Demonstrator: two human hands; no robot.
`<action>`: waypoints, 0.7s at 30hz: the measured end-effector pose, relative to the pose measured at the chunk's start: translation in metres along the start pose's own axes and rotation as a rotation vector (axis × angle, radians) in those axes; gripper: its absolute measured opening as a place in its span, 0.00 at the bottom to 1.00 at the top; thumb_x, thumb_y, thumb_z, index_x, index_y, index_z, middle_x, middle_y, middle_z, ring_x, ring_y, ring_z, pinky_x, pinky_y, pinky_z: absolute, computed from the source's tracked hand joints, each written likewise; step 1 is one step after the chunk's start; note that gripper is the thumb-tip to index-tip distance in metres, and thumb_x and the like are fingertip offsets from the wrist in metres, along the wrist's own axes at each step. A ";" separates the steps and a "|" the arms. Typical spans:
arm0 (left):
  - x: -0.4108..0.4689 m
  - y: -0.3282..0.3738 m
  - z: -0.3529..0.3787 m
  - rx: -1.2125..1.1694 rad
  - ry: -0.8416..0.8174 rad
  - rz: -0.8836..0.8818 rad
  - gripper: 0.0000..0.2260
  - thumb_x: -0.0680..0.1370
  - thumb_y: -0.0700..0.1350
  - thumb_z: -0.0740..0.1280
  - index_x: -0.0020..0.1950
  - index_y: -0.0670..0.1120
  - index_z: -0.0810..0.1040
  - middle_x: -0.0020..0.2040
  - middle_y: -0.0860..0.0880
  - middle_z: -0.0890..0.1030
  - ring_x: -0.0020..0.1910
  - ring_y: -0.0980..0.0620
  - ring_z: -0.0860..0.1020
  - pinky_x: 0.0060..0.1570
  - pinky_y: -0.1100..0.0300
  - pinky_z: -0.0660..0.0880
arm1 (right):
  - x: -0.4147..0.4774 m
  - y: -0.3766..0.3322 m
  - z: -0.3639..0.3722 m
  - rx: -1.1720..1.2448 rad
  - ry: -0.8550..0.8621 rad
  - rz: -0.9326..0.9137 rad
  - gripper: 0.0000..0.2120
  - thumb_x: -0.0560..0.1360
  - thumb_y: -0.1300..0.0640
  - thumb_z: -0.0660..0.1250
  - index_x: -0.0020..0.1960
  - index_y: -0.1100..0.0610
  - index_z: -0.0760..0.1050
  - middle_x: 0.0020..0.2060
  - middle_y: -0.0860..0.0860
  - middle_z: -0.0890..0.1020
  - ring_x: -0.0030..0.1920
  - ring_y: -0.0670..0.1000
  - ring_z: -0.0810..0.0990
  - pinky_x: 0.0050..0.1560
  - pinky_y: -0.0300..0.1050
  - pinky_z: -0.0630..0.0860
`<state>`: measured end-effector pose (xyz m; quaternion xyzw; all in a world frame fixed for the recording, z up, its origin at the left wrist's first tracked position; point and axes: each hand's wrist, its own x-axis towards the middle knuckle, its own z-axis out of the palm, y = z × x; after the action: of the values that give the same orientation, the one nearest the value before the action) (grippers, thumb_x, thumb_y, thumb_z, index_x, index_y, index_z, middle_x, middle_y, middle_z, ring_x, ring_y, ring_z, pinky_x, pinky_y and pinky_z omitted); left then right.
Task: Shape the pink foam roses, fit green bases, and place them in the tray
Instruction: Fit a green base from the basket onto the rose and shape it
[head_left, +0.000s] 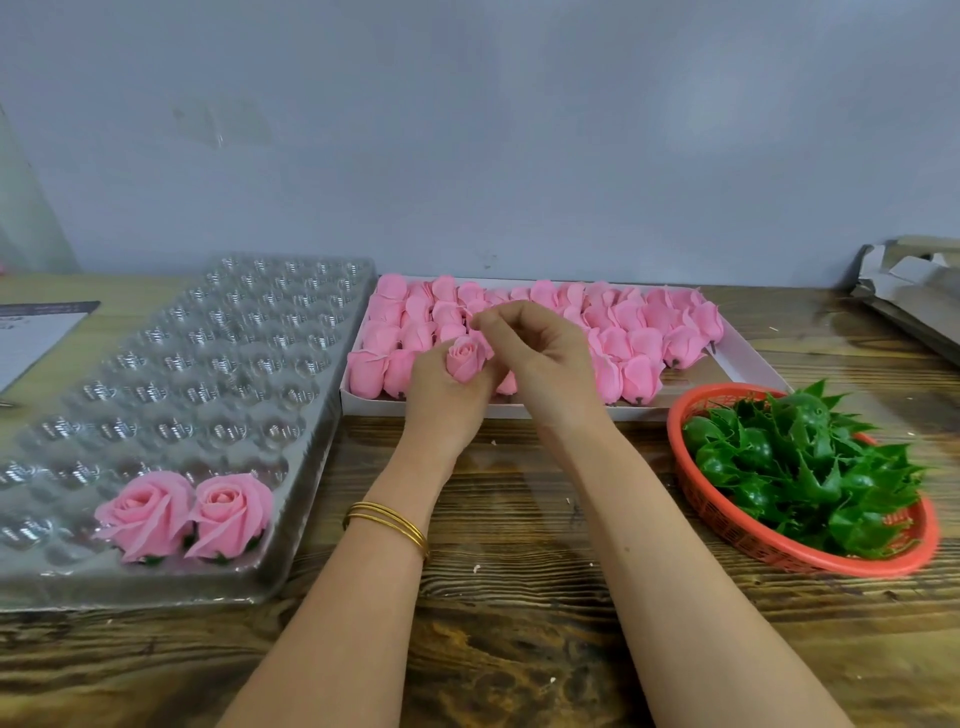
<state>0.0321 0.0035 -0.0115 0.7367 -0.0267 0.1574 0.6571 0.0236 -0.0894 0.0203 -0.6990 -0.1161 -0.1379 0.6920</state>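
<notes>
My left hand (445, 402) grips a closed pink foam rose bud (464, 360) from below, above the front edge of the white box. My right hand (540, 358) pinches one of the bud's outer petals at its upper right. The white box (737, 349) behind my hands holds several rows of closed pink buds (628, 325). A clear plastic tray (218, 364) with round wells lies at the left. Two opened pink roses (184, 512) with green bases sit in the tray's near row. A red basket (737, 530) at the right is full of green bases (800, 467).
The wooden table (519, 519) carries small white foam crumbs. A printed paper sheet (36, 332) lies at the far left. Grey cardboard (914, 291) is stacked at the far right. A grey wall rises behind the table.
</notes>
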 end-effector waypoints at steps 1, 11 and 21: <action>0.000 0.000 0.000 0.034 -0.007 0.020 0.08 0.76 0.46 0.67 0.37 0.53 0.80 0.32 0.57 0.82 0.31 0.61 0.78 0.31 0.65 0.76 | 0.001 -0.002 0.004 -0.021 -0.016 -0.003 0.11 0.78 0.62 0.67 0.38 0.53 0.79 0.36 0.44 0.82 0.43 0.42 0.80 0.46 0.41 0.77; 0.005 -0.009 0.000 0.278 0.045 0.150 0.15 0.81 0.36 0.61 0.37 0.51 0.73 0.34 0.59 0.72 0.36 0.62 0.72 0.34 0.68 0.68 | -0.001 0.010 0.026 -0.266 -0.036 -0.050 0.08 0.78 0.56 0.69 0.47 0.59 0.85 0.43 0.53 0.85 0.48 0.51 0.82 0.56 0.49 0.77; 0.007 -0.013 0.005 0.143 -0.023 0.076 0.12 0.82 0.34 0.56 0.45 0.44 0.75 0.38 0.52 0.75 0.39 0.60 0.74 0.40 0.74 0.70 | -0.010 0.017 0.016 -0.393 -0.147 -0.089 0.19 0.80 0.51 0.65 0.68 0.58 0.75 0.62 0.52 0.80 0.61 0.42 0.73 0.65 0.40 0.67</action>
<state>0.0431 0.0016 -0.0229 0.7819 -0.0510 0.1753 0.5960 0.0208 -0.0732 0.0005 -0.8230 -0.1679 -0.1371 0.5251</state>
